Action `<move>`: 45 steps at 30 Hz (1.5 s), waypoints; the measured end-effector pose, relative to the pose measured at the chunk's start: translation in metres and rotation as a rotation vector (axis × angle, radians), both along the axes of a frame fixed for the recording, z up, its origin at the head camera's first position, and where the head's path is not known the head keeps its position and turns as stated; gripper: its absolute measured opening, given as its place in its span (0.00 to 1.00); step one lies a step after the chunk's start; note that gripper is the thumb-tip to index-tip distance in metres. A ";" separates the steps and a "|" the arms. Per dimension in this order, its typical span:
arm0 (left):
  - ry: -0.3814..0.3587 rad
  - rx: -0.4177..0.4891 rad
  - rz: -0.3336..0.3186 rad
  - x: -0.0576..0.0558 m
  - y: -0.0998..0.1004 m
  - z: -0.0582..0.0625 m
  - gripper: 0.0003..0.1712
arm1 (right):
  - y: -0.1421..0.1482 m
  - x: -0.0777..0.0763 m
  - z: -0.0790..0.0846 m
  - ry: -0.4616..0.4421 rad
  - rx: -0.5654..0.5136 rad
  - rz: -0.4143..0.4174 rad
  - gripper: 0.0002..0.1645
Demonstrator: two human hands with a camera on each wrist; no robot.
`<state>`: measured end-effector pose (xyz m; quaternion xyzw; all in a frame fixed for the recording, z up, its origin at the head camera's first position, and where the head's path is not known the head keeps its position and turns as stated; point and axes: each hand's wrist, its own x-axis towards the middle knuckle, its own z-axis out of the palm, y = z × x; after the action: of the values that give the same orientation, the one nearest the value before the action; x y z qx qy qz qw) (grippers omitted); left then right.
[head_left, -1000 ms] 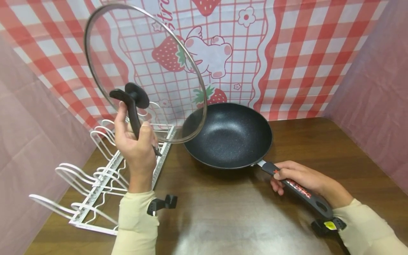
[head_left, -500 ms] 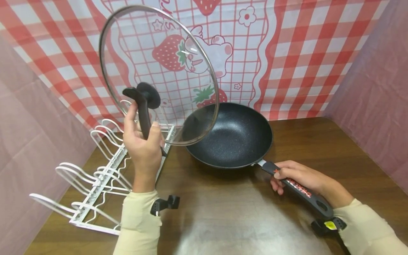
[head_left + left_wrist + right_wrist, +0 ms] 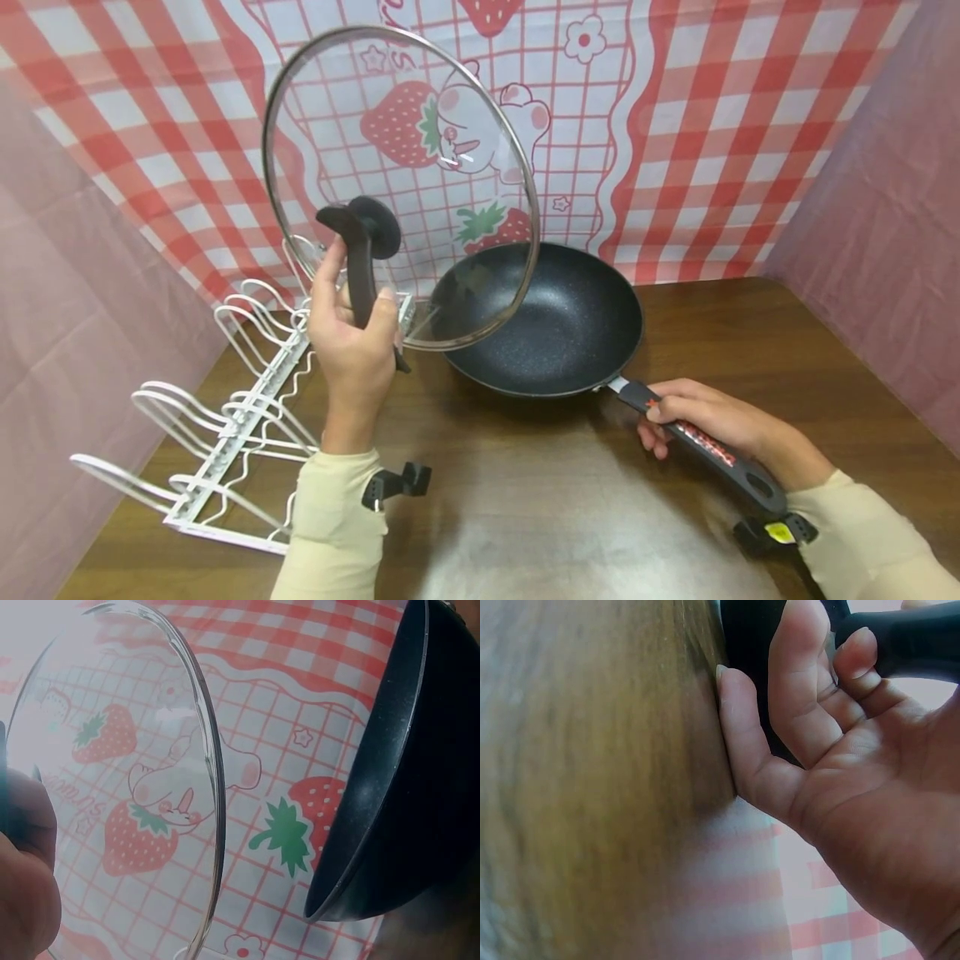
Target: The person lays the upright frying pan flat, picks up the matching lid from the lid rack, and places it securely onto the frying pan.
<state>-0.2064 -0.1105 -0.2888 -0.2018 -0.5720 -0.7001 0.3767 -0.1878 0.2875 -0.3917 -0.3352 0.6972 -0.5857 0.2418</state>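
Note:
A glass pan lid [image 3: 420, 125] with a metal rim is raised and tilted nearly upright in the head view. My left hand [image 3: 352, 342] grips its black handle [image 3: 362, 271]. The lid's lower right edge overlaps the black frying pan [image 3: 555, 333], which sits on the table toward the back. My right hand [image 3: 712, 421] holds the pan's long dark handle [image 3: 720, 458], thumb on top. In the left wrist view, the lid rim [image 3: 214, 750] stands apart from the pan [image 3: 397, 787]. The right wrist view shows some fingers [image 3: 739, 712] of that hand reaching below the handle.
A white wire rack [image 3: 232, 433] with several upright loops stands on the wooden table [image 3: 540, 508] at the left, partly behind the left forearm. A red-and-white checked cloth [image 3: 720, 125] with strawberries hangs behind. Pink cloth [image 3: 877, 233] walls flank both sides.
My left hand has carried the lid to the right and slightly down, so it overlaps more of the pan. The right hand and the pan have stayed in place.

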 end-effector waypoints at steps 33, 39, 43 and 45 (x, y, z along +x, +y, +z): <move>0.016 -0.168 0.067 -0.001 0.018 -0.004 0.38 | 0.003 0.004 0.004 -0.015 0.030 -0.035 0.15; -0.015 -0.200 0.058 -0.001 0.024 -0.005 0.38 | 0.001 0.002 0.003 0.002 0.019 -0.023 0.16; -0.029 -0.224 0.061 -0.001 0.030 -0.009 0.39 | 0.000 0.001 0.003 -0.003 0.009 -0.022 0.16; -0.037 -0.238 0.072 -0.002 0.032 -0.011 0.40 | 0.000 0.001 0.002 -0.011 0.007 -0.026 0.16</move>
<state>-0.2080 -0.0783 -0.2998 -0.2115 -0.6648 -0.6168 0.3645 -0.1870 0.2871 -0.3895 -0.3223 0.7023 -0.5880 0.2392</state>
